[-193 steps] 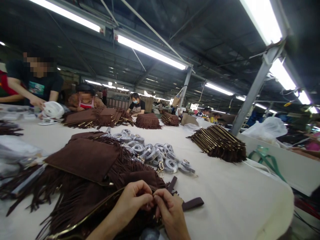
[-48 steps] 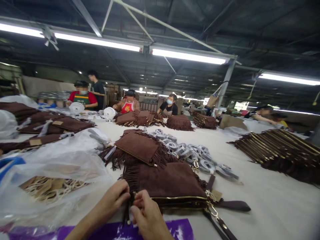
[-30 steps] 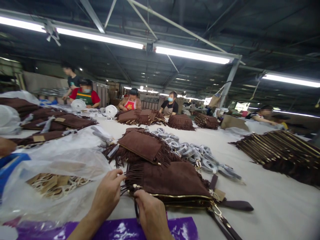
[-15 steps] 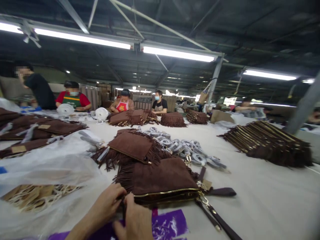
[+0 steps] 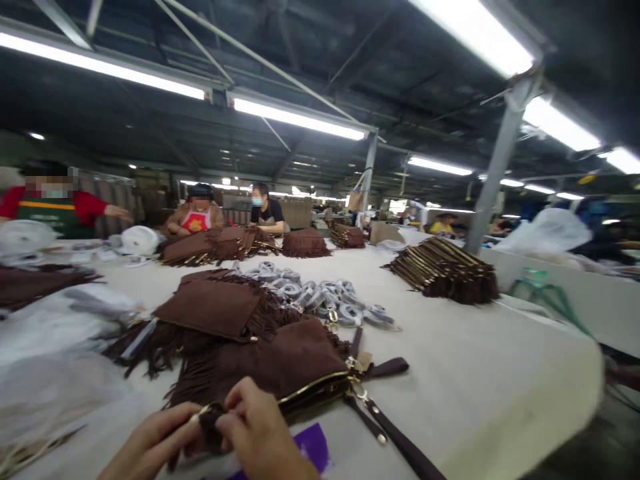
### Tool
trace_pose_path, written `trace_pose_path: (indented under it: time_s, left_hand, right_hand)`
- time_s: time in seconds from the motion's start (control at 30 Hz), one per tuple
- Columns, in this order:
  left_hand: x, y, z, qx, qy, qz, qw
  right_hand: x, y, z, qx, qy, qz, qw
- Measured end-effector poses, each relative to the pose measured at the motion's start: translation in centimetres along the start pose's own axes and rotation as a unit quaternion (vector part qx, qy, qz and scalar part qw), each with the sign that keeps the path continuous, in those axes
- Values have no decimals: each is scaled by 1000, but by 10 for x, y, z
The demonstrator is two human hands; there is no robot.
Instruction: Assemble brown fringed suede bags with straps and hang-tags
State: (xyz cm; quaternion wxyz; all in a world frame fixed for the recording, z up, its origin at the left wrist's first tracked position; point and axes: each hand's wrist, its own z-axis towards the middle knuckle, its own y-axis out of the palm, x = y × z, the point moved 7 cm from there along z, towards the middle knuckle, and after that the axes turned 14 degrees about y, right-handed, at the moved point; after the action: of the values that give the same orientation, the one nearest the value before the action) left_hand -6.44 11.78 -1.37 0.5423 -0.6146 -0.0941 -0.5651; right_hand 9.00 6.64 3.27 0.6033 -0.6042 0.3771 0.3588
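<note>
Both hands meet at the near left end of a brown fringed zip bag (image 5: 285, 353) lying on the table. My left hand (image 5: 165, 433) pinches a dark brown piece with gold-coloured metal (image 5: 211, 415). My right hand (image 5: 263, 427) grips the same piece from the other side, its fingers bent and closed. Whether this piece belongs to the bag cannot be told. The bag's gold zipper runs behind my right hand, and its mouth gapes slightly. Dark wrist straps (image 5: 395, 427) with gold clasps trail from its right end. Partly under my hands shows purple plastic (image 5: 314, 445).
A second fringed bag (image 5: 210, 303) overlaps behind. Wrapped coiled straps (image 5: 325, 293) lie beyond. Stacks of brown bags (image 5: 445, 267) stand right and at the back. Clear plastic (image 5: 65, 373) covers the left. Co-workers (image 5: 197, 210) sit across the table; its edge (image 5: 597, 373) curves at right.
The view has swung to the right, so the table's contents sit further left. My hands have turned up the dark brown piece, and its gold metal now shows between my fingers.
</note>
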Motion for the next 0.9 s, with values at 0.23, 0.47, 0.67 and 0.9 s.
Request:
trace_pose_path:
  time_s: [0.23, 0.47, 0.67, 0.9]
  left_hand:
    - [39, 5, -5, 15, -83, -96, 992]
    - [65, 1, -9, 18, -7, 134, 991]
    - [71, 3, -9, 7, -11, 131, 991]
    - [53, 1, -8, 27, 2, 149, 988]
  right_hand:
    - [16, -6, -1, -109, 12, 77, 991]
    - [-9, -3, -23, 81, -114, -288, 947]
    - [-16, 7, -22, 134, -229, -434, 861]
    - [-21, 0, -7, 70, -141, -444, 882]
